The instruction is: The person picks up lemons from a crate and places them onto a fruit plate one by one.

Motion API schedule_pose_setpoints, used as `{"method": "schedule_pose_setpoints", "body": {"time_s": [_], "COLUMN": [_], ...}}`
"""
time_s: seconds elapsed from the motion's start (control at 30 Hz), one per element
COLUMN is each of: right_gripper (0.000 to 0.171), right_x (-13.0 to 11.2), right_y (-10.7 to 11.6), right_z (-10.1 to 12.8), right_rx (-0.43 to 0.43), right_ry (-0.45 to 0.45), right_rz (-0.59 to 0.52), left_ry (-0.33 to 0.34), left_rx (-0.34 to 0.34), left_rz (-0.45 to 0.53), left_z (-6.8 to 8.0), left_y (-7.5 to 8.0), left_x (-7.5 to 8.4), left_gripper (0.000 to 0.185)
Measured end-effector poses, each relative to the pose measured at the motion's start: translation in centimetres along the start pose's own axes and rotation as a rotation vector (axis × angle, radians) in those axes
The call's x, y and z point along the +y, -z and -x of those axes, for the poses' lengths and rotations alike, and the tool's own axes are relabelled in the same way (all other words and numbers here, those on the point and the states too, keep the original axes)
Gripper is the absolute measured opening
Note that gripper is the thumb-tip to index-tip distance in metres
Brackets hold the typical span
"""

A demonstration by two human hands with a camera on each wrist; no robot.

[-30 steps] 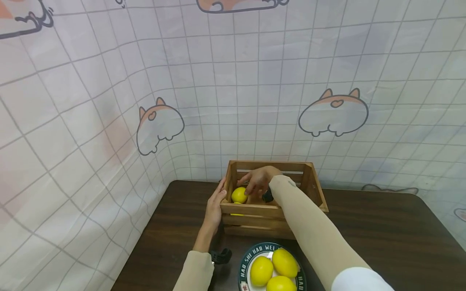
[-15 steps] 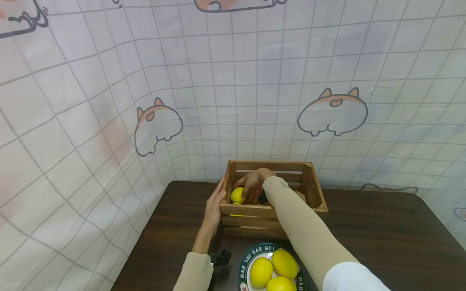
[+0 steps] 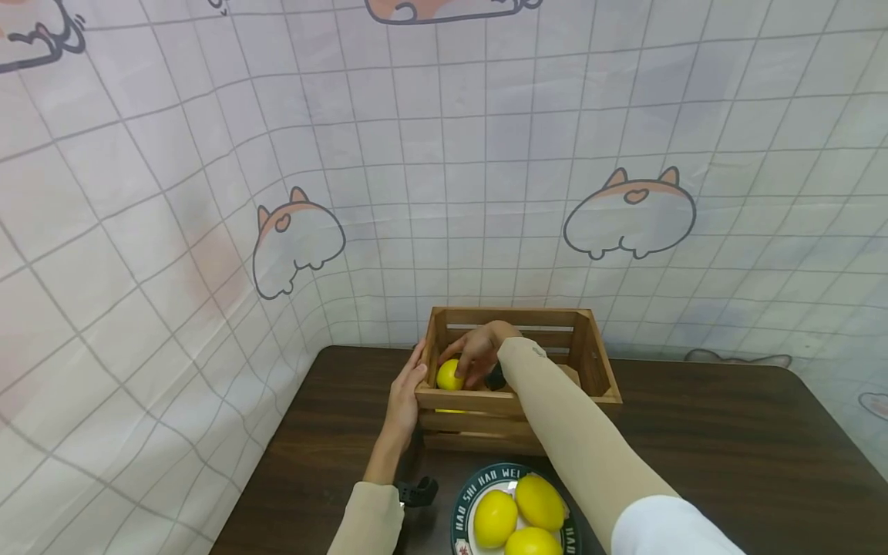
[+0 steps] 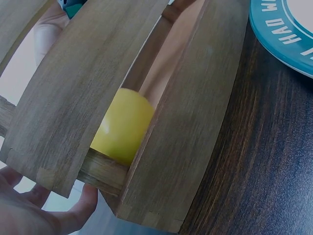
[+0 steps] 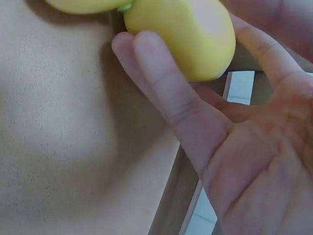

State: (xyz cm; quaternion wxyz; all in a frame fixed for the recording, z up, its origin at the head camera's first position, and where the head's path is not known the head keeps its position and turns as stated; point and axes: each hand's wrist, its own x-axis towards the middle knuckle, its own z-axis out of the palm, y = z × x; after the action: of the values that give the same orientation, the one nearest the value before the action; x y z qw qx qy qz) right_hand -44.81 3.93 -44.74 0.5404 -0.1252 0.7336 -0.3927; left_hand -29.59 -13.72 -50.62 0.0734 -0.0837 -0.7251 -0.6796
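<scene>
A wooden slatted crate (image 3: 520, 401) stands on the dark table, with lemons at its left end. My left hand (image 3: 402, 401) rests against the outside of the crate's left end, its fingers fairly straight along the panel. Inside the crate, my right hand (image 3: 480, 351) grips a lemon (image 3: 449, 375), with fingers and thumb on different sides of it. In the right wrist view, that lemon (image 5: 183, 36) touches the fingers, and part of another lemon (image 5: 88, 4) lies beside it. Through the slats, the left wrist view shows a yellow lemon (image 4: 124, 127).
In front of the crate, a green-rimmed plate (image 3: 463, 505) bears several yellow lemons (image 3: 496, 519). A white gridded cloth (image 3: 444, 193) hangs behind and to the left of the table (image 3: 708, 447). My right forearm crosses over the crate's front rail.
My right hand has moved left and a little down onto the lemon, which sits slightly lower in the crate. My left hand stays at the crate's end.
</scene>
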Motion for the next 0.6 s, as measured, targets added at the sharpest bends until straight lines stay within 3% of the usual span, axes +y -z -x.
{"method": "schedule_pose_setpoints", "body": {"time_s": [0.6], "right_gripper": [0.063], "right_x": [0.10], "right_y": [-0.01], "right_z": [-0.05], "right_rx": [0.014], "right_ry": [0.021], "right_rz": [0.027], "left_ry": [-0.012], "left_rx": [0.000], "left_rz": [-0.003], "left_z": [-0.05], "left_y": [0.08], "left_x": [-0.08], "left_gripper": [0.049]}}
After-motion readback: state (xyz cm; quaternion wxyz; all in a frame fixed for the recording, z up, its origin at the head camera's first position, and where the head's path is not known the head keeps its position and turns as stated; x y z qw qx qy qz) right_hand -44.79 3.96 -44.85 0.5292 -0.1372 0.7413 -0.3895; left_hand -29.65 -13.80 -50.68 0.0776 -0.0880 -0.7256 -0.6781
